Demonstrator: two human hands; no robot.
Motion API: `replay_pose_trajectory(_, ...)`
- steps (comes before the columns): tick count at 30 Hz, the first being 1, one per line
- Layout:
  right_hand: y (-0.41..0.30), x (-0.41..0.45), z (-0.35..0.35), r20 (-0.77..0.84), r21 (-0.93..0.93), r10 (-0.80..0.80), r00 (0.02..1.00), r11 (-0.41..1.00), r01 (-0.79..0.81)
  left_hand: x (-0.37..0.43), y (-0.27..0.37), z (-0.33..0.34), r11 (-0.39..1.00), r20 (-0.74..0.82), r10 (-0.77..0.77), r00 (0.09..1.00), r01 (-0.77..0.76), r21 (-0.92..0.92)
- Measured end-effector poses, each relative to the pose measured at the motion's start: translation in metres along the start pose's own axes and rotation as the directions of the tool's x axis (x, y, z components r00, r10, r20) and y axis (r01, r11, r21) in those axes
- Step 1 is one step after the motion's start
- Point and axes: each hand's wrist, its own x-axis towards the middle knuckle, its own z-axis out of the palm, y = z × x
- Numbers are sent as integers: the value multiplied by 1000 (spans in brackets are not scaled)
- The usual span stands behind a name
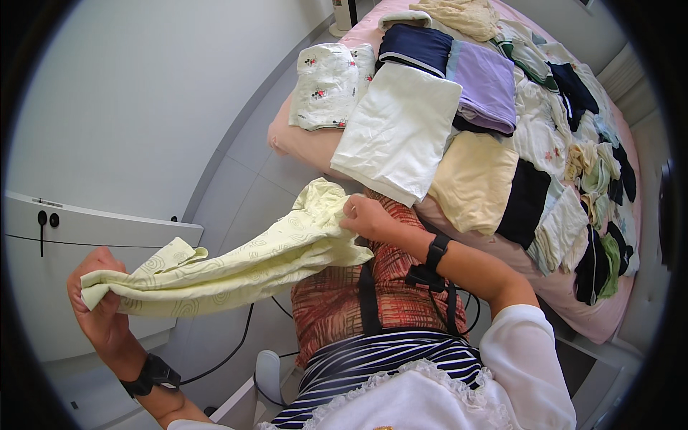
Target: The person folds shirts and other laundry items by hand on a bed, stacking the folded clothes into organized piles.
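Observation:
A pale yellow-green garment with a swirl print stretches through the air between my two hands, in front of my lap. At the far left, my left hand grips one end, with cloth folded over the fingers. My right hand pinches the other end, where the fabric bunches up. Just beyond the right hand, a folded white cloth lies on the bed, its near corner reaching over the edge. To the right of that cloth is a folded cream garment.
The bed's pink sheet carries folded Mickey-print cloth, a navy piece, a purple piece and a black piece. Loose clothes spread across the far right. A white cabinet stands left. Black cables hang near my lap.

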Motion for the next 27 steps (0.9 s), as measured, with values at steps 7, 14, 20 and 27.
replay_pose_trajectory(7, -31, 6, -8, -91, 398, -60, 994, 913, 91, -2, -4, -6, 999, 20, 19, 1000, -18, -48)
replay_pose_trajectory(14, -16, -6, 6, 206, 167, -272, 940, 956, 241, -5, -12, -10, 995, -6, 34, 999, -34, -90)
replay_pose_trajectory(20, 4, -4, 29, 236, -91, -493, 837, 847, 524, 0, -18, -9, 998, 26, -34, 999, 35, -59)
replay_pose_trajectory(27, -1, 0, 63, 67, -84, -517, 853, 849, 521, 0, -11, 6, 996, -84, -45, 995, 38, -85)
